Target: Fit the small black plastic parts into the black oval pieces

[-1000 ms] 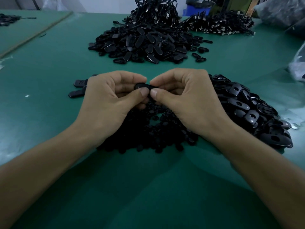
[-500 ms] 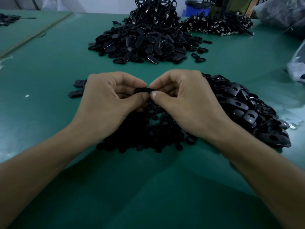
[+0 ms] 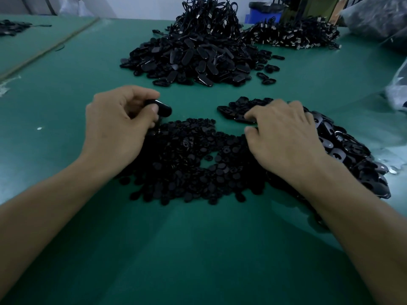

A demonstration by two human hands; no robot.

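While the left hand [image 3: 114, 130] pinches one black oval piece [image 3: 161, 107], the right hand [image 3: 284, 137] lies loose, fingers [image 3: 253, 115] touching the oval pile [image 3: 343, 148].

Green table [image 3: 198, 249] in front of me, with the heaps lying on it.
Nearest me is a low spread of small round parts [image 3: 187, 168]. Touching it on my right is a heap of oval pieces [image 3: 343, 150] with holes. Well beyond, across bare green, sits a larger heap of oval pieces [image 3: 193, 60], with a few loose ovals [image 3: 267, 73] just to its right. A tangle of cords [image 3: 209, 18] rises directly behind it, with metal-tipped cords [image 3: 293, 36] heaped to the right. A clear bag [image 3: 396, 89] lies at the right edge, and a white speck [image 3: 39, 128] on my left.
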